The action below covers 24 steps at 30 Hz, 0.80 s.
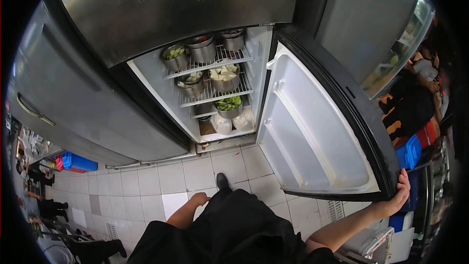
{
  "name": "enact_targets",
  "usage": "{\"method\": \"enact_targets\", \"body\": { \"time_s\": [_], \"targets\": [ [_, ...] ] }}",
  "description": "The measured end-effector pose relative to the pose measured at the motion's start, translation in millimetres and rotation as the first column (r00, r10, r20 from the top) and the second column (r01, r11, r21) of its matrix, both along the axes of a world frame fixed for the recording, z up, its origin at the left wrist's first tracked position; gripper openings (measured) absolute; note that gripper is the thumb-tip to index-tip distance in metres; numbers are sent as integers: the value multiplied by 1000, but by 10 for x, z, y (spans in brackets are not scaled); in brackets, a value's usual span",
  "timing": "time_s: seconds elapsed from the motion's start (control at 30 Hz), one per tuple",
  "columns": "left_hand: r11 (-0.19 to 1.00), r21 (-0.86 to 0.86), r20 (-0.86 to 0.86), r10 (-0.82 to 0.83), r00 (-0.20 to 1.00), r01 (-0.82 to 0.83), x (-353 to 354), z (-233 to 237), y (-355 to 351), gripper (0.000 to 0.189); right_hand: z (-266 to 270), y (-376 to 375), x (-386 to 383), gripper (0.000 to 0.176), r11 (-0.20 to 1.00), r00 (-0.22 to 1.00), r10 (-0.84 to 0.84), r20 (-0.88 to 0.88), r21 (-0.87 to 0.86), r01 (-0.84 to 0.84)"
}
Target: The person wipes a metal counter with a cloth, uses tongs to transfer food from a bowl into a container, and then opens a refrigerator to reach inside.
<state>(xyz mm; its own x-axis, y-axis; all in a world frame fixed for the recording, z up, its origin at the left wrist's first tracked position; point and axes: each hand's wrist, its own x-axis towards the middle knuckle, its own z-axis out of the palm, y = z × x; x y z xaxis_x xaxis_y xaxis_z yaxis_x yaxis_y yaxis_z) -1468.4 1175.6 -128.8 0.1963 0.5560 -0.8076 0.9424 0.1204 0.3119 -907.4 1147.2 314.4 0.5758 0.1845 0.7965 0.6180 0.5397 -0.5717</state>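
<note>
The right hand (398, 194) curls round the edge of the open fridge door (312, 127), so its palm lies hidden against the door's outer face. The left hand (199, 198) shows only its back. Its fingers are tucked out of sight beside the dark apron (234, 230), and whether it holds anything cannot be told. The fridge's higher shelves are covered by the upper door (171, 5). What fills the pale bags (233, 122) on the lowest shelf is too small to tell. The people (415, 102) at the right rim are blurred and cut off.
</note>
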Motion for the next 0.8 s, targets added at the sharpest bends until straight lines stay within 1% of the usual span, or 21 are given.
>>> {"method": "enact_targets", "body": {
  "time_s": [0.07,0.1,0.13,0.2,0.23,0.27,0.33,0.4,0.47,0.53,0.6,0.73,0.8],
  "targets": [
    [996,86,23,20,1000,-21,40,-2,124,52,-14,-16,1,22,1000,1000,7,3,2,-7],
    [999,45,-14,22,1000,-21,94,66,232,51,-16,-20,1,22,1000,1000,14,5,-5,-14],
    [999,45,-12,20,1000,-20,132,76,309,51,-15,-22,-1,22,1000,1000,12,7,-4,-12],
    [986,143,-1,-86,996,85,165,112,431,49,-15,-31,-24,22,999,999,30,15,10,-30],
    [960,178,50,-228,972,216,148,139,482,48,-12,-34,-34,22,1000,1000,26,14,6,-26],
    [960,171,50,-232,971,220,168,149,521,48,-7,-33,-46,22,1000,1000,12,28,2,-12],
    [963,265,45,-70,997,56,217,89,574,46,2,-27,-84,22,1000,999,-2,39,-15,2],
    [971,232,55,-78,995,63,199,34,595,45,11,-22,-117,22,1000,999,-23,32,4,23],
    [967,252,53,-51,997,36,193,30,576,44,4,-32,-115,22,999,999,-33,35,-2,33],
    [973,219,42,-80,996,69,187,88,576,43,-1,-36,-124,22,999,998,-44,36,-8,44],
    [995,96,14,-10,1000,9,180,152,524,52,8,-37,-144,23,998,997,-60,44,-4,60],
    [998,65,-8,13,1000,-12,49,-2,402,52,2,-31,-136,24,998,996,-61,71,-2,61],
    [998,69,4,10,1000,-10,13,-19,355,50,-6,-24,-141,23,998,997,-58,42,31,56]
  ]
}}
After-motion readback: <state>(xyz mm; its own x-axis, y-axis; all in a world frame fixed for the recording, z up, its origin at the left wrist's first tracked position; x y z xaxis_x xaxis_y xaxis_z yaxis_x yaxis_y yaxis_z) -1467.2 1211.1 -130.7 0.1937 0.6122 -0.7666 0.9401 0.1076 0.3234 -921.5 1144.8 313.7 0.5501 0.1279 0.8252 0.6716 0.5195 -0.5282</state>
